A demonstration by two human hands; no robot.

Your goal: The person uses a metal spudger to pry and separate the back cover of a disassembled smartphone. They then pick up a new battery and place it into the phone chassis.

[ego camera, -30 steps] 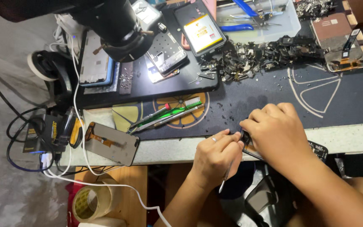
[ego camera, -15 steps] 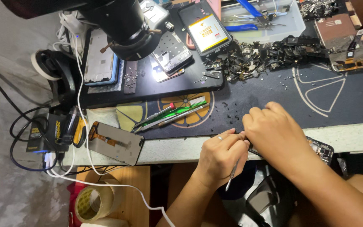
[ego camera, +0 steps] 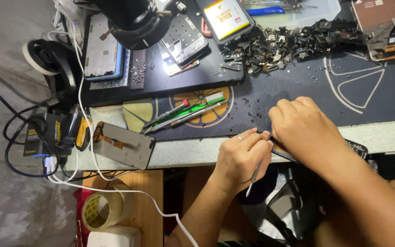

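Note:
My left hand (ego camera: 241, 160), with a ring on one finger, is at the table's front edge and grips a thin metal tool (ego camera: 253, 176) whose tip points down toward my lap. My right hand (ego camera: 305, 130) is curled against the left hand's fingertips, fingers closed over something small and dark that stays hidden. A thin metal rod (ego camera: 284, 156) sticks out beneath the right hand. A dark phone-like piece (ego camera: 357, 147) shows at the table edge beside my right forearm.
On the dark mat (ego camera: 275, 98) lie a green-handled brush and pens (ego camera: 184, 112), a pile of small dark parts (ego camera: 293, 41) and opened phones (ego camera: 186, 43). A phone screen (ego camera: 122, 144) overhangs the edge. Cables, a small device (ego camera: 42, 135) and a tape roll (ego camera: 101, 210) are left.
Both hands stay pressed together at the table edge. The thin tool in my left hand has tilted a little. The view has drifted slightly.

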